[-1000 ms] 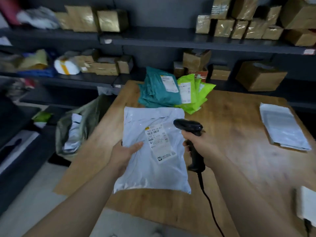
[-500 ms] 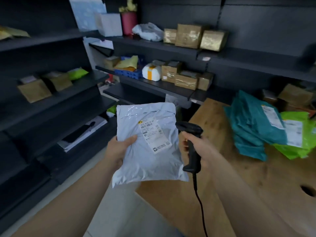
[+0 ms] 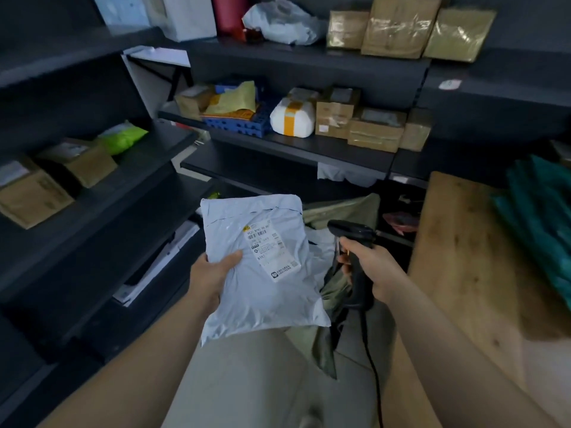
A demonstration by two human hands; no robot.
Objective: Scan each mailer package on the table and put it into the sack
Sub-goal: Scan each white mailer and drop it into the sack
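Presently, the left hand point(image 3: 213, 273) is grasping a white poly mailer point(image 3: 262, 304) by its left edge. The thumb is lying across the face and the fingers are hidden beneath. The mailer is being held in the air, label side up, off the left edge of the wooden table point(image 3: 463, 257). It is partly covering an olive-green sack point(image 3: 346, 208), whose open mouth is showing behind it and to its right. A printed shipping label point(image 3: 268, 251) is sitting on the upper right of the mailer's face.

The right hand point(image 3: 374, 267) is gripping the handle of a black barcode scanner point(image 3: 352, 233). The scanner head is pointing left toward the mailer, near its right edge but apart from it. The scanner's black cable point(image 3: 370, 359) is hanging down from the base of the handle.

Teal mailers point(image 3: 537, 217) are lying stacked on the table towards its far side. Cardboard boxes point(image 3: 336, 115) are standing on the dark shelves point(image 3: 309, 146) behind.
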